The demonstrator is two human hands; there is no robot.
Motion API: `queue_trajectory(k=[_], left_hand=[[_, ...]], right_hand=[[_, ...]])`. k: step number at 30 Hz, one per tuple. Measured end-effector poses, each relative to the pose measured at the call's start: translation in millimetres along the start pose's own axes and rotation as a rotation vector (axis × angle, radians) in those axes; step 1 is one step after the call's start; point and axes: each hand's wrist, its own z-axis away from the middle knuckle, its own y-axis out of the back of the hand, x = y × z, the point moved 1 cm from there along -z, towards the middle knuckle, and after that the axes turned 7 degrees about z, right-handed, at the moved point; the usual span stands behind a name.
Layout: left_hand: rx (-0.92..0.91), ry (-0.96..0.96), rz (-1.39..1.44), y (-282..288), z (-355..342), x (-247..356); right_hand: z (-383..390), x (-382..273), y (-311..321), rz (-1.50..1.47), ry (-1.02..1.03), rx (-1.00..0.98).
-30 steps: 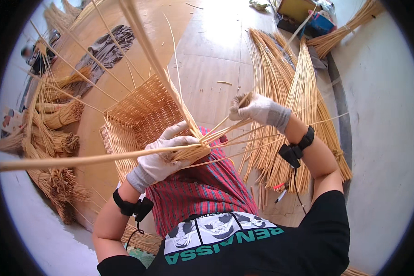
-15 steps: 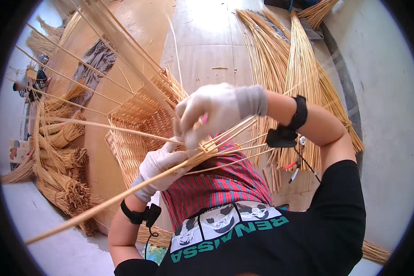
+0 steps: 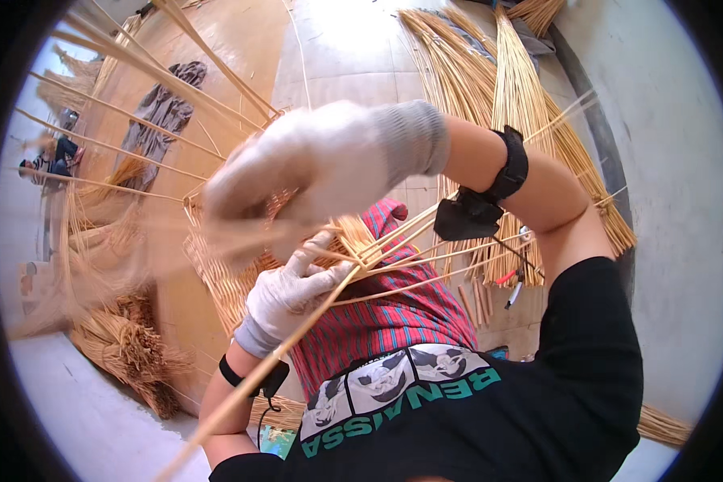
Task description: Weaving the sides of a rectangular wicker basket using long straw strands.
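A wicker basket (image 3: 217,257) lies tilted before my lap, partly hidden behind my hands, with long loose rods standing out from its edge. My left hand (image 3: 285,296), in a pale glove, is closed on the basket's near edge, where several rods meet. A thick rod (image 3: 277,353) runs from there over my left forearm toward the lower edge. Above and left of it, my gloved right hand (image 3: 321,165) is smeared by motion over the basket. Its fingers curl round a wicker rod (image 3: 161,257) that shows as a blurred streak to the left.
Long bundles of wicker rods (image 3: 522,104) lie on the floor at the right. More tied bundles (image 3: 128,345) are stacked at the left, near a grey cloth (image 3: 165,108). A person (image 3: 52,165) is at the far left. Short sticks (image 3: 475,305) lie beside my lap.
My right hand has swung left and away from the basket's near edge, and a rod sweeps with it. My left hand stays at the edge. The thick rod's free end has swung toward me.
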Motion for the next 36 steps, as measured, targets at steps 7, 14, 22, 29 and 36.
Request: queue_trajectory(k=[7, 14, 22, 29, 36], left_hand=[[0.063, -0.236, -0.213, 1, 0, 9], [0.130, -0.183, -0.214, -11, 6, 10], [0.173, -0.085, -0.342, -12, 5, 31], [0.187, -0.036, -0.249, -9, 13, 15], [0.258, -0.006, -0.021, -13, -2, 18]], right_hand=[[97, 130, -26, -0.526, -0.806, 0.760], [131, 116, -17, -0.398, -1.073, 0.511], [78, 123, -5, 0.870, -0.815, 0.074], [138, 30, -39, 0.820, -0.911, 0.227], [173, -5, -110, 0.868, -0.655, 0.673]])
